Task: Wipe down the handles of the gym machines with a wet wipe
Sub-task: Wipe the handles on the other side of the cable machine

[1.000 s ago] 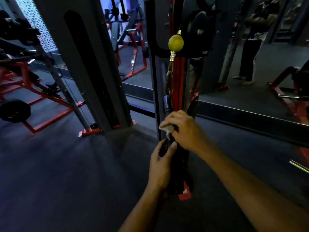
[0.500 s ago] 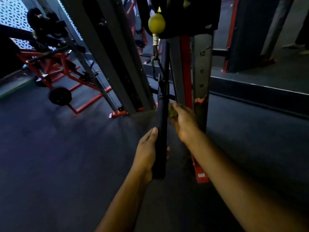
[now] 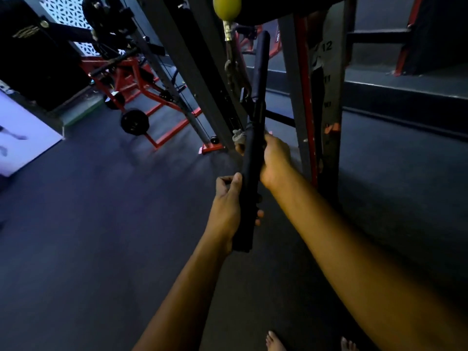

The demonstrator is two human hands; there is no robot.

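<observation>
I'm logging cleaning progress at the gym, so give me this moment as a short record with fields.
handle: long black padded bar handle, hanging near upright from a metal clip
cable stop: yellow-green ball above the clip
left hand: left hand grips the bar's lower part
right hand: right hand wraps the bar higher up
wipe: crumpled pale wet wipe, pressed against the bar
floor: dark rubber floor

Black bar handle (image 3: 250,173) hangs near-vertical off a carabiner (image 3: 231,69) under a yellow ball stop (image 3: 227,6). Left hand (image 3: 228,209) grips its lower part. Right hand (image 3: 274,160) wraps mid-bar with the wet wipe (image 3: 239,136) poking out left. Upright (image 3: 329,97) behind shows 12, 11.
</observation>
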